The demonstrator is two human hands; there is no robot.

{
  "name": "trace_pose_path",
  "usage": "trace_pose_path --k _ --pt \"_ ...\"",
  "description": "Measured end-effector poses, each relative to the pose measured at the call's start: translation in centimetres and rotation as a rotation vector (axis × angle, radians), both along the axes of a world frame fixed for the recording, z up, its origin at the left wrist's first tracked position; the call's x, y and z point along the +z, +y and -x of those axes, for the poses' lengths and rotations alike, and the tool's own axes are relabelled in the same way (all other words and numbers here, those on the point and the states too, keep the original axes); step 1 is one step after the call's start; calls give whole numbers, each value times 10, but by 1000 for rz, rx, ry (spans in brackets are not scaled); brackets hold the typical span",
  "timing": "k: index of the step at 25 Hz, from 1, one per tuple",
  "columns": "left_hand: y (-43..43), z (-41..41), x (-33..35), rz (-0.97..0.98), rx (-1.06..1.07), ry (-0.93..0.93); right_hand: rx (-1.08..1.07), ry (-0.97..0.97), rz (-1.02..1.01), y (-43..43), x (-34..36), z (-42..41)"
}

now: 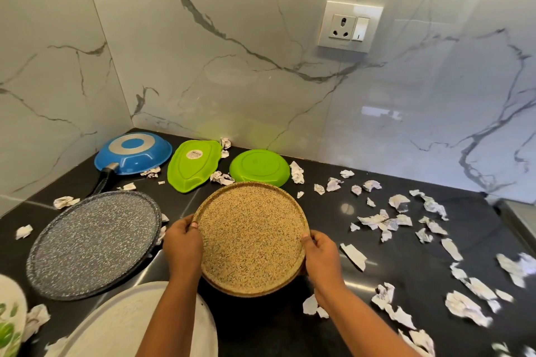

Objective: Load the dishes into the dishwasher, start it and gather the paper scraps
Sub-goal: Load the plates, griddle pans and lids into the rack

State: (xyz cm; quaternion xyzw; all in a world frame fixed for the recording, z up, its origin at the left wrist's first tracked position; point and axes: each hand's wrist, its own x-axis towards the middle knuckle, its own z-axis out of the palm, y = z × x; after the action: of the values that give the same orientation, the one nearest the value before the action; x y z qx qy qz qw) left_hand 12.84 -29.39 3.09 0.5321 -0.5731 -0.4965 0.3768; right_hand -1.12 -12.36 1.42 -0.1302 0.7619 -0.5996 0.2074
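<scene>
Two hands grip one tan plate [249,238]. The left hand [182,240] curls round its left rim with the thumb on top, and the right hand [322,255] clasps its right rim the same way. A second rim shows under the plate's near edge; I cannot tell whether that is another plate. Below it lies the black desk [406,264].

Six more dishes lie around the tan plate:
- One white plate [127,324] is near-left of it, partly under the left forearm.
- One flowered dish [8,319] is further left, cut by the frame edge.
- One grey plate [92,243] lies just to its left.
- One blue pan [133,153] is behind-left, upside down, with its handle pointing toward the grey plate.
- Two green dishes sit behind it, both upside down: a leaf dish [193,165] and a round dish [259,166], whose near rim the tan plate hides.

Paper scraps [380,222] are too many to count. Most are strewn right of the tan plate, a few lie among the green dishes, and several ring the grey plate. One socket [349,26] sits on the marble wall, up and right of the tan plate.
</scene>
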Motion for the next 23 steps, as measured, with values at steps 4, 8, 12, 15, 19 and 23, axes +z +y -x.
trace_pose_path --k 4,8,12,15,19,23 --pt "13 8 7 8 -43 27 -24 30 -4 18 2 6" --pt "36 17 18 -14 -71 90 -49 101 -24 46 11 8" --pt "65 37 24 -10 -132 88 -119 104 -16 85 20 12" --pt "90 57 26 -27 -223 102 -189 75 -3 120 18 17" --pt "134 86 31 -34 -321 92 -271 96 -38 176 24 25" --pt "193 125 27 -17 -465 33 -427 72 -43 244 28 32"
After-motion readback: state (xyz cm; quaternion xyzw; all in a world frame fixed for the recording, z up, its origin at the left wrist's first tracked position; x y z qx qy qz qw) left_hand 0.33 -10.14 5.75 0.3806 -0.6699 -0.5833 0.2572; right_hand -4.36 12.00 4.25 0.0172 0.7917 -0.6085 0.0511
